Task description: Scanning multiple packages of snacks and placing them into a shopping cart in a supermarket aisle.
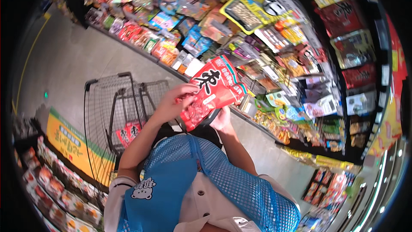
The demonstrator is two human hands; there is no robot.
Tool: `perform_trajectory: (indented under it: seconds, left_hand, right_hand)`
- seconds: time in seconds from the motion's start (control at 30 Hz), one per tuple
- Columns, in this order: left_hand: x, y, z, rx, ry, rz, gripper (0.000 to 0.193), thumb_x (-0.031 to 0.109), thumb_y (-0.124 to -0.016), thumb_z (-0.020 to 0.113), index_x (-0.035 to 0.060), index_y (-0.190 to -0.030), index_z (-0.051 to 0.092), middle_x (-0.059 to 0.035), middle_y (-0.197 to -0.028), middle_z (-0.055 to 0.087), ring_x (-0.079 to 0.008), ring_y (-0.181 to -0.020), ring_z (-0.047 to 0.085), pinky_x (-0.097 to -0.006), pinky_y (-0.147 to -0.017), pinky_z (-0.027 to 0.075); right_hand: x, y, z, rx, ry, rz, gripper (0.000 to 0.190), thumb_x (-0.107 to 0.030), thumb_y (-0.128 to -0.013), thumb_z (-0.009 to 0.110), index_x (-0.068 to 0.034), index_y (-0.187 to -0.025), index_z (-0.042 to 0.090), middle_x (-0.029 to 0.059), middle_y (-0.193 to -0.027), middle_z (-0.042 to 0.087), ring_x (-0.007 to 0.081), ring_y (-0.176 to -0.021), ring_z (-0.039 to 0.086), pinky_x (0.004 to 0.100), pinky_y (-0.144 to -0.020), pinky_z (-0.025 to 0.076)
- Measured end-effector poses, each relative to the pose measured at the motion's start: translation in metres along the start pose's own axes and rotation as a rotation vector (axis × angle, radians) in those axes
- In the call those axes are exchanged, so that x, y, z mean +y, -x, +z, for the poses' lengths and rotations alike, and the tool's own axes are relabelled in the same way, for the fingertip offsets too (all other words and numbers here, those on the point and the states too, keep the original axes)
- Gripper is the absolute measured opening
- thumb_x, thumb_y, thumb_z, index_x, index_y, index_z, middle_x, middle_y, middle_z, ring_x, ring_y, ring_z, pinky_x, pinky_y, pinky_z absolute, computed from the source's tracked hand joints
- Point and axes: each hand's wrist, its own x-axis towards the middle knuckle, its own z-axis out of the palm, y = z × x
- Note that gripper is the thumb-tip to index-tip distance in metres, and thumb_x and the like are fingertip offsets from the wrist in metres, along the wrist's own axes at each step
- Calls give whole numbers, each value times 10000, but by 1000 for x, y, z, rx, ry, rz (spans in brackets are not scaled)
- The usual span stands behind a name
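A red plastic bag of dried dates (210,95), printed with large black characters and a see-through lower part, is tilted in front of my chest. My left hand (180,101) grips its left side, with fingers across the front. Under the bag's right edge, my right hand (222,119) is curled around a dark object (210,117), mostly hidden by the bag. Left of my left forearm stands a wire shopping cart (107,85). Similar red bags (128,133) lie in it.
A store shelf (161,64) full of packaged snacks runs diagonally ahead and to the right. A yellow-packed nut product (244,13) hangs there. Grey floor (74,51) shows on the left, with a yellow-green floor sign (74,145). Another stocked display (58,196) stands at lower left.
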Motion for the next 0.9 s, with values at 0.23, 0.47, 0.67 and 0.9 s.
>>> perform_trajectory:
  seconds: [0.23,0.47,0.67,0.9]
  left_hand:
    - [-44,-19,-42,-280,375,-414,585,22,-754,748,44,-1296,530,-57,-1037,681,-154,-889,664,-295,-811,535]
    - [-51,-41,-28,-230,674,-352,580,-99,-664,712,10,-1211,554,-67,-1048,679,-195,-948,673,-325,-835,551]
    - [74,-132,-3,-396,579,-30,629,-57,-687,719,-2,-1266,479,-60,-1096,626,-173,-947,641,-315,-833,532]
    - [262,-242,138,-342,241,146,421,16,-909,592,-2,-1311,465,-78,-1227,604,-142,-1052,616,-301,-913,496]
  right_hand:
    - [0,-9,-10,-19,155,52,527,-317,-950,545,-26,-1377,439,144,-1371,521,269,-1196,560,465,-1043,426]
    - [-50,13,33,128,556,-93,369,-179,-953,588,-16,-1280,531,128,-1104,668,193,-934,675,336,-783,568]
    - [-95,49,20,385,608,-455,319,-282,-947,617,-37,-1149,587,70,-918,664,124,-740,625,271,-616,523]
    - [-97,63,-7,359,492,-589,246,-247,-939,629,-46,-1081,611,64,-874,666,127,-709,626,268,-606,507]
